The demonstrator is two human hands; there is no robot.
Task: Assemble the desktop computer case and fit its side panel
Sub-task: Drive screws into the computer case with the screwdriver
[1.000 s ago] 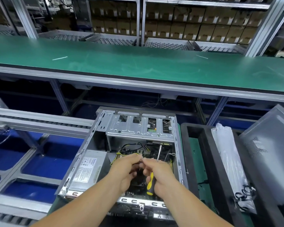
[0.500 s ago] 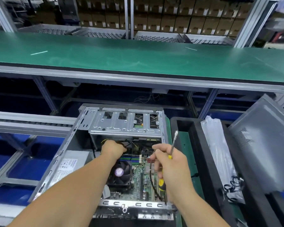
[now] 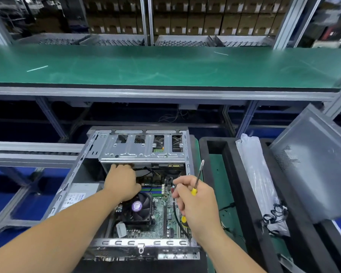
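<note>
Open computer case (image 3: 98,150) lay at 6 o'clock. Left hand (image 3: 122,182) reached under the drive cage (image 3: 142,152); fingertips hidden, grip could not be told. Right hand (image 3: 197,201) held a screwdriver (image 3: 199,174), handle mostly covered. Side panel (image 3: 311,162) at 3 o'clock, partly cut off.

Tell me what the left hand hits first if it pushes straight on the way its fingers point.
Probably the underside of the metal drive cage: the left hand reaches away from the person, fingertips already tucked beneath its front edge. Depth there is hidden, so contact cannot be confirmed.
</note>
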